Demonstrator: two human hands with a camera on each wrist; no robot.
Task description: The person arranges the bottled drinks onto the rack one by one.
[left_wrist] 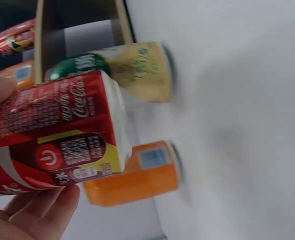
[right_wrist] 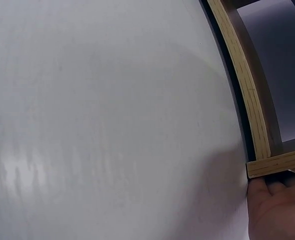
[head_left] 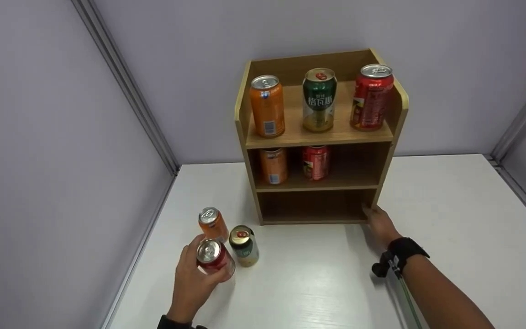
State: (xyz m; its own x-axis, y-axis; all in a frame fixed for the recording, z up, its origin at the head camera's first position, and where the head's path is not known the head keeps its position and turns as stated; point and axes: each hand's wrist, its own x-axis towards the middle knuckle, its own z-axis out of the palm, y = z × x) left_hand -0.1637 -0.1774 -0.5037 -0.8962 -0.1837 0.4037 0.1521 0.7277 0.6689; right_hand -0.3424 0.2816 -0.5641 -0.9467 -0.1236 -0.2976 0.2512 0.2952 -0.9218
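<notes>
My left hand grips a red Coca-Cola can around its side, thumb and fingers on opposite sides. In the left wrist view the can's white-rimmed base shows, held above the table. Close behind it stand an orange can and a green-and-gold can, both upright. At the lower right corner of the wooden shelf, my right hand touches the side panel. In the right wrist view its fingers lie against the panel's outer face; the thumb is hidden.
On the top tier stand an orange can, a green can and a red can. The middle tier bears another orange can and a red can. Grey walls enclose the white table.
</notes>
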